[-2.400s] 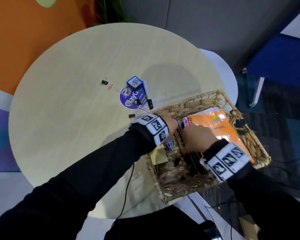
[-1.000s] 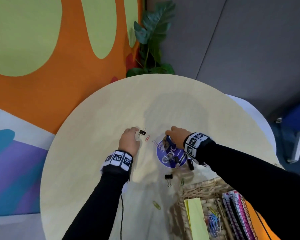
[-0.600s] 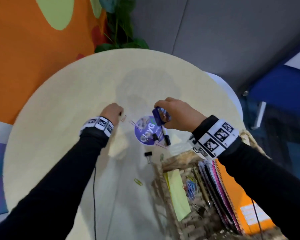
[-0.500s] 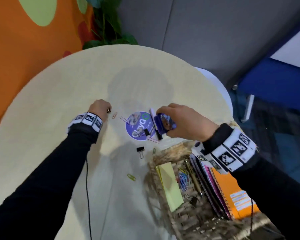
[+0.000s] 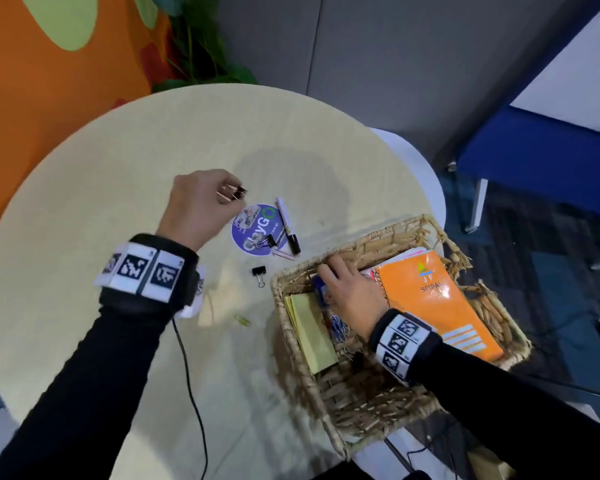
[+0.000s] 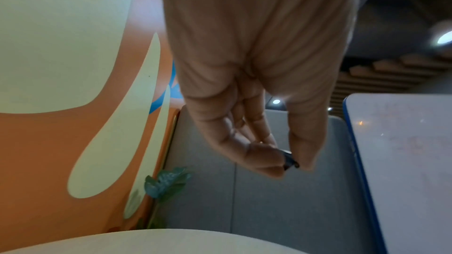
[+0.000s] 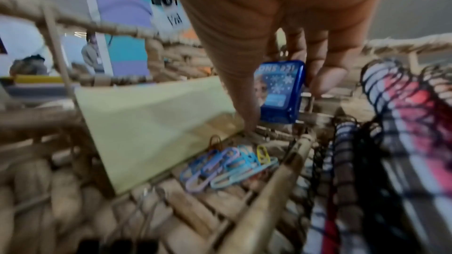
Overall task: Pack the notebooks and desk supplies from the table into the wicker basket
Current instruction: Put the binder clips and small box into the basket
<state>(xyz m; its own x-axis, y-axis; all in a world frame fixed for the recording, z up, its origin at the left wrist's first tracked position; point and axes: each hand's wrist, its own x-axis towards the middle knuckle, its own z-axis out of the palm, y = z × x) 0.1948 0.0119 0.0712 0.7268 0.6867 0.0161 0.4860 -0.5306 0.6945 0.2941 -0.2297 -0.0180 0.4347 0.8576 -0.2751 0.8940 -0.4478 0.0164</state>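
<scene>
Blue box stands upright, long axis vertical, in wicker basket.

Left hand pinching a small dark clip, raised above the table.

Thumb and fingertips close on the clip at 5 o'clock of the palm. Pale table edge at 6 o'clock. Orange wall with cream shapes at 9 o'clock; green plant at 7 o'clock; grey partition panel behind.
</scene>
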